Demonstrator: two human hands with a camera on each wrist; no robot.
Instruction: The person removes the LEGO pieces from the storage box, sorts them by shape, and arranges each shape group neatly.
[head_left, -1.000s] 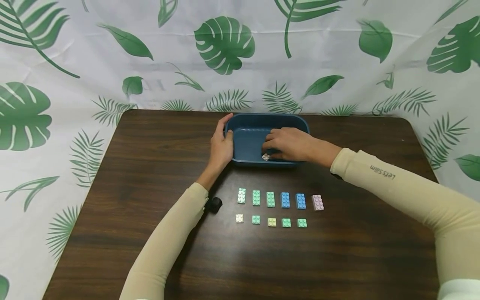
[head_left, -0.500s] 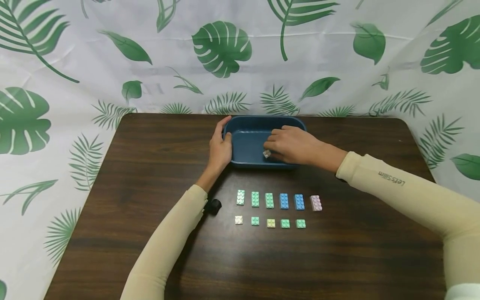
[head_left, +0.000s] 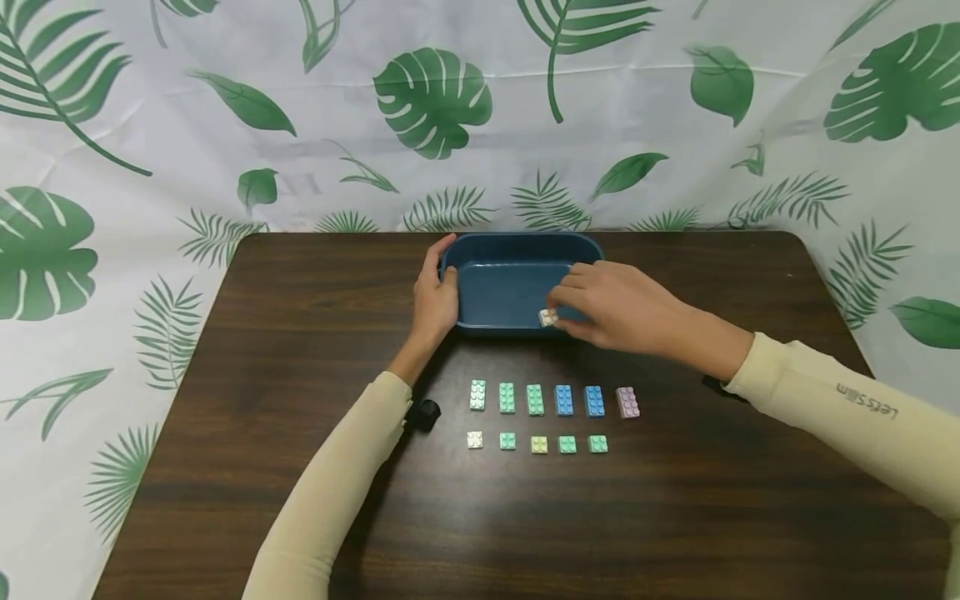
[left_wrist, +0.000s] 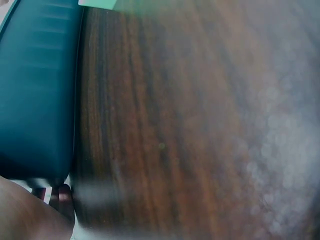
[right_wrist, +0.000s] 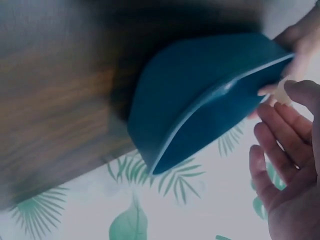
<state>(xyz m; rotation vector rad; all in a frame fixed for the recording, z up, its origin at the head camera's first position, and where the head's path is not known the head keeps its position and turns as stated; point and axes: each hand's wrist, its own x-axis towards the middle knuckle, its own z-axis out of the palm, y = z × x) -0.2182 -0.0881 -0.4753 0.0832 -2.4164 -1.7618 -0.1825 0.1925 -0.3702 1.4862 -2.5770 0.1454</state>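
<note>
My left hand [head_left: 435,304] holds the left end of a dark blue plastic bin [head_left: 491,292], thumb at the rim and fingers along the outside. Between thumb and fingertips, my right hand [head_left: 622,307] pinches a small white toy building brick [head_left: 548,317] above the bin's near rim. In the right wrist view the pale brick [right_wrist: 283,92] shows at the fingertips, with the other fingers spread loosely. The bin's inside looks bare where visible; its right part is hidden by my right hand. The left wrist view catches the bin's side [left_wrist: 37,100] and part of my left hand [left_wrist: 35,210].
Two rows of bricks lie in front of the bin on the dark wooden table [head_left: 480,525]. Longer green, blue [head_left: 564,401] and pink [head_left: 627,402] bricks form the far row; small white, green and yellow [head_left: 539,445] ones the near row. A leaf-print cloth [head_left: 322,125] hangs behind.
My right hand has drawn back from inside the bin, toward me and to the right, carrying the white brick. My left hand keeps its hold on the bin; the rows look unchanged.
</note>
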